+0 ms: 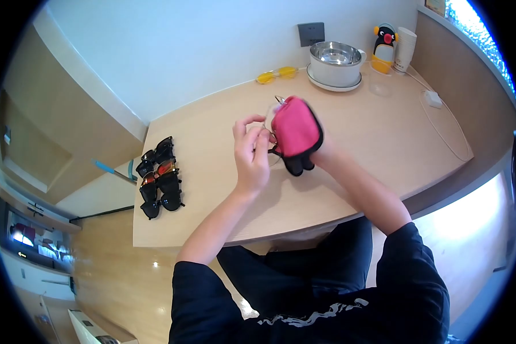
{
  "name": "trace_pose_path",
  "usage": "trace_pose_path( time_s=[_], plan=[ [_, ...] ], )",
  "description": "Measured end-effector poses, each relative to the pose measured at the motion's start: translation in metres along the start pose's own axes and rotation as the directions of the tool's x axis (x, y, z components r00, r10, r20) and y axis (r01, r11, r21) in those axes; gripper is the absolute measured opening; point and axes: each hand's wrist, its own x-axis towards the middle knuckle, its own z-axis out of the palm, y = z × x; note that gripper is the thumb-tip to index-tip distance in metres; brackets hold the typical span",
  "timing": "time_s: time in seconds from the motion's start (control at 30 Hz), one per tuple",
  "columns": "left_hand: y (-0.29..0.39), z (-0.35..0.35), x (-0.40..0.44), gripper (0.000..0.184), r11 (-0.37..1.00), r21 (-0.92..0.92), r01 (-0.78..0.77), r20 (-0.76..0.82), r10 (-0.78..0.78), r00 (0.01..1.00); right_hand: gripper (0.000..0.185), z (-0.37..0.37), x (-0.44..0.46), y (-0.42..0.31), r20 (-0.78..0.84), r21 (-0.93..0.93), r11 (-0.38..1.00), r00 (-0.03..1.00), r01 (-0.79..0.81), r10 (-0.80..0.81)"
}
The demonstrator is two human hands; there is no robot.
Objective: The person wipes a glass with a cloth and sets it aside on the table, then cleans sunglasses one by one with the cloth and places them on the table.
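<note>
A pink pouch with black trim (297,127) hangs above the middle of the table, held from behind by my right hand (322,150), whose fingers are mostly hidden by it. Close to the pouch's left side, my left hand (251,143) is closed in a pinch on a pair of clear glasses (274,156) with thin dark parts. Part of the glasses is hidden behind the fingers and the pouch. A metal ring (280,100) shows at the pouch's top, and black rounded tabs (298,165) stick out below it.
Several dark sunglasses (169,183) line the table's left side. Yellow glasses (277,74) lie near the wall. A metal-lined bowl (336,63) on a plate, a penguin figure (383,48), stacked paper cups (405,49) and a white charger with cable (433,99) are at the back right.
</note>
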Motion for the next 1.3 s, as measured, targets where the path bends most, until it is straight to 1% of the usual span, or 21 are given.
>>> trace_pose_path(
  time_s=[0.03, 0.07, 0.13, 0.17, 0.23, 0.3, 0.43, 0.47, 0.5, 0.53, 0.6, 0.63, 0.7, 0.77, 0.8, 0.93, 1.0, 1.03, 1.13, 1.2, 1.3],
  plan=[
    [-0.006, -0.004, 0.002, 0.02, 1.0, 0.02, -0.007, -0.051, 0.008, 0.999, 0.02, 0.002, -0.002, 0.005, 0.005, 0.004, 1.0, 1.0, -0.002, 0.002],
    [-0.011, -0.007, 0.003, 0.02, 0.999, 0.04, -0.011, -0.098, 0.015, 0.995, 0.026, 0.006, -0.004, 0.009, 0.008, -0.118, 0.992, 0.999, -0.037, 0.038],
    [-0.016, -0.006, 0.004, 0.02, 1.0, 0.012, -0.02, -0.082, 0.021, 0.996, 0.031, 0.008, -0.004, 0.001, 0.022, -0.359, 0.93, 0.996, -0.074, 0.087],
    [-0.017, -0.005, 0.004, 0.021, 0.999, -0.019, -0.03, -0.061, 0.028, 0.998, 0.031, 0.005, -0.003, 0.001, 0.018, -0.354, 0.932, 0.996, -0.073, 0.085],
    [-0.007, 0.003, 0.0, 0.021, 0.996, -0.084, 0.026, -0.023, -0.028, 0.999, 0.022, -0.001, 0.0, -0.001, -0.065, 0.017, 0.997, 0.995, -0.069, 0.07],
    [-0.006, 0.008, -0.002, 0.021, 0.985, -0.152, 0.084, 0.003, -0.085, 0.996, 0.023, -0.004, 0.002, -0.007, -0.111, 0.023, 0.999, 0.993, -0.027, 0.03],
    [-0.005, 0.003, -0.002, 0.019, 0.992, -0.122, 0.028, -0.01, -0.03, 1.0, 0.022, -0.006, 0.004, 0.004, -0.061, 0.214, 0.97, 0.99, -0.112, 0.128],
    [-0.003, 0.0, 0.0, 0.018, 0.992, -0.124, 0.032, -0.032, -0.037, 0.999, 0.025, -0.003, -0.004, 0.007, -0.031, -0.078, 0.995, 0.998, -0.063, 0.061],
    [-0.007, -0.003, 0.0, 0.018, 0.992, -0.121, 0.032, -0.035, -0.036, 0.999, 0.027, 0.008, -0.01, 0.007, 0.015, -0.359, 0.933, 1.0, 0.002, 0.004],
    [-0.014, -0.006, 0.001, 0.018, 0.997, -0.079, 0.01, -0.056, -0.015, 0.998, 0.025, 0.021, -0.01, 0.01, -0.028, -0.211, 0.977, 0.999, 0.027, -0.034],
    [-0.015, -0.006, 0.001, 0.018, 0.999, -0.032, -0.007, -0.073, 0.005, 0.997, 0.024, 0.012, -0.006, 0.009, -0.028, -0.247, 0.969, 1.0, 0.002, -0.009],
    [-0.009, -0.002, 0.002, 0.018, 0.994, -0.108, 0.033, -0.052, -0.038, 0.998, 0.024, 0.009, -0.004, 0.009, -0.032, -0.287, 0.958, 0.999, -0.019, 0.01],
    [-0.008, 0.003, 0.002, 0.018, 0.979, -0.19, 0.072, -0.027, -0.078, 0.997, 0.022, 0.005, -0.003, 0.005, -0.063, -0.211, 0.977, 0.997, 0.018, -0.033],
    [-0.014, 0.005, -0.001, 0.018, 0.985, -0.169, 0.026, 0.004, -0.026, 1.0, 0.017, -0.003, 0.002, -0.002, -0.131, 0.02, 1.0, 0.991, -0.011, 0.013],
    [-0.012, 0.005, -0.001, 0.018, 0.991, -0.13, 0.006, -0.005, -0.007, 1.0, 0.017, 0.0, 0.001, -0.008, -0.093, -0.056, 0.998, 0.995, 0.015, -0.02],
    [-0.009, 0.002, 0.001, 0.018, 0.987, -0.159, 0.027, -0.047, -0.035, 0.998, 0.017, 0.009, -0.006, -0.001, -0.082, -0.011, 1.0, 0.996, 0.023, -0.024],
    [-0.015, -0.003, 0.002, 0.018, 0.997, -0.076, -0.013, -0.083, 0.007, 0.997, 0.018, 0.019, -0.011, 0.003, -0.09, -0.32, 0.947, 0.996, -0.017, -0.013],
    [-0.015, -0.004, 0.003, 0.018, 0.997, -0.074, -0.013, -0.082, 0.007, 0.997, 0.018, 0.019, -0.01, 0.003, -0.089, -0.318, 0.948, 0.996, -0.016, -0.013],
    [-0.012, -0.003, 0.001, 0.018, 0.995, -0.099, 0.029, -0.03, -0.032, 0.999, 0.02, 0.013, -0.005, 0.003, -0.123, -0.285, 0.956, 0.992, -0.071, 0.037],
    [-0.006, 0.003, 0.001, 0.018, 0.985, -0.158, 0.067, 0.013, -0.066, 0.998, 0.021, 0.003, 0.0, -0.001, -0.182, 0.034, 0.999, 0.983, -0.015, 0.021],
    [-0.004, 0.005, 0.0, 0.018, 0.99, -0.136, 0.038, -0.003, -0.038, 0.999, 0.02, -0.005, 0.002, -0.015, -0.136, 0.108, 0.994, 0.99, -0.024, 0.038]
  ],
)
